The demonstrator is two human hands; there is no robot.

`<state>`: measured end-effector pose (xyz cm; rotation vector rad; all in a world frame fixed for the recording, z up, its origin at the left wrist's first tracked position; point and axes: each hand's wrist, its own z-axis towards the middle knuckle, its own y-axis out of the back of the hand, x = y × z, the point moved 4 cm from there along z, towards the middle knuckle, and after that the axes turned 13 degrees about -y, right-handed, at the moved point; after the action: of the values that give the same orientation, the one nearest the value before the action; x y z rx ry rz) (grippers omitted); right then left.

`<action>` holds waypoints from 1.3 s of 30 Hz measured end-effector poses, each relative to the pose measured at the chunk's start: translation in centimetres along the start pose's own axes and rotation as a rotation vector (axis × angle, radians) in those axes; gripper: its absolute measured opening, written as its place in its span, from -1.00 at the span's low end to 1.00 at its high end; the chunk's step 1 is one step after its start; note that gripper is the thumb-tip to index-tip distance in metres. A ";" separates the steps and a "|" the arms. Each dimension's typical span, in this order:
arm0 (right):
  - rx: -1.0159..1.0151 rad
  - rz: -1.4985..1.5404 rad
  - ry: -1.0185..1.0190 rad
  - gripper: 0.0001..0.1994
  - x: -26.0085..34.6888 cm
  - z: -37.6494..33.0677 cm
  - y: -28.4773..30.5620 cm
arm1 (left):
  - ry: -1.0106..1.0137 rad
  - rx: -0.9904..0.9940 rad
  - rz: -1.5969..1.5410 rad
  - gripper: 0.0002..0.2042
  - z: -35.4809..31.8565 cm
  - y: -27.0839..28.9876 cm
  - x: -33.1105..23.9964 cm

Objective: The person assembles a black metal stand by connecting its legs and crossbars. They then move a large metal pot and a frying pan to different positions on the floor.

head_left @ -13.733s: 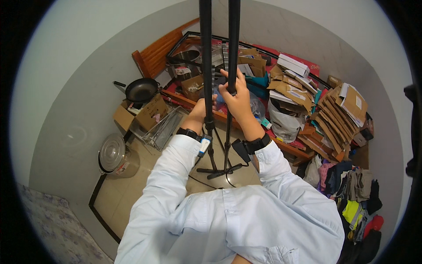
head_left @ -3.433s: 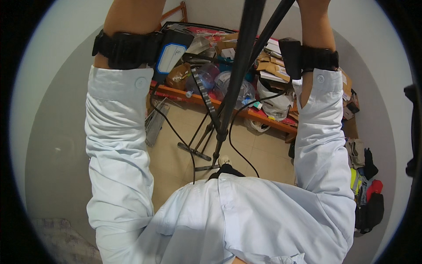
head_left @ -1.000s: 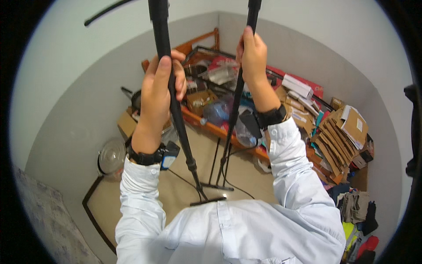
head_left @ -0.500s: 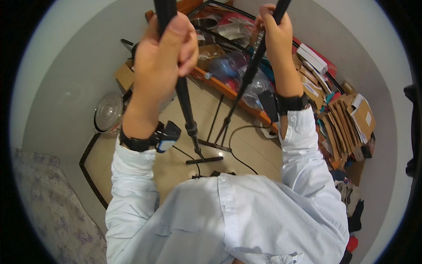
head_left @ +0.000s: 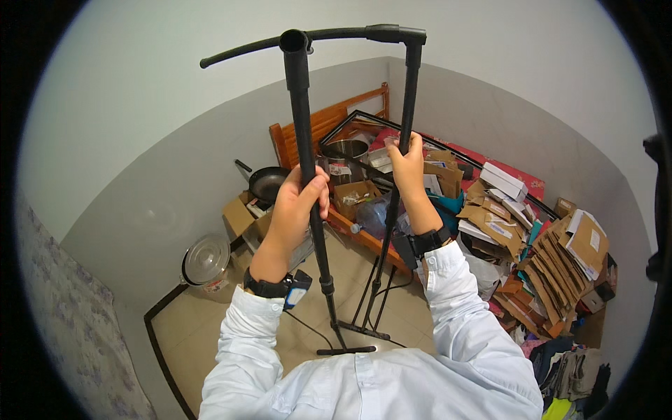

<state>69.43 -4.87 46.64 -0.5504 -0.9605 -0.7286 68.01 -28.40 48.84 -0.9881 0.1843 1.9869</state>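
A black tubular frame, like a clothes rack, stands upright in front of me. My left hand is wrapped round its left pole, whose top ends in an open round socket. My right hand grips the right pole; its far fingers are partly hidden. From a corner joint on the right pole, a slightly curved top bar runs left, passing behind the left pole's socket to a free end. Flat foot bars rest on the tiled floor. Both my wrists wear black straps with small devices.
Behind the frame, a wooden bed is piled with a steel pot, plastic bottles and flattened cardboard. A frying pan and a lidded pot stand left. A cable crosses the floor; clothes lie at right.
My view has tilted up, bringing the pole tops, top bar and more wall into sight. Both hands now appear lower in the picture, still round the same poles.
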 end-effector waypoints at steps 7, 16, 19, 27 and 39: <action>0.034 -0.050 0.046 -0.51 -1.3 -2.3 1.2 | -0.047 0.008 0.173 -0.83 -0.5 0.8 0.8; 0.257 0.079 -0.009 -0.70 -7.7 -8.0 3.2 | 0.115 -0.189 0.281 -0.88 -6.8 2.7 7.0; 0.222 -0.077 0.015 -0.79 -8.4 -8.0 3.6 | 0.206 -0.278 0.304 -0.86 -9.2 3.3 8.7; 0.062 -0.338 0.391 -0.73 -9.2 -8.8 4.4 | 0.213 -0.400 0.335 -0.80 -12.9 3.0 10.6; -0.012 -0.195 -0.056 -0.07 -14.4 -10.2 6.4 | 0.001 -0.641 0.665 -0.70 -14.1 4.8 8.2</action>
<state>74.35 -3.57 28.57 -0.4942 -1.0725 -0.8971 70.04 -32.65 32.48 -1.4614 -0.1652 2.7413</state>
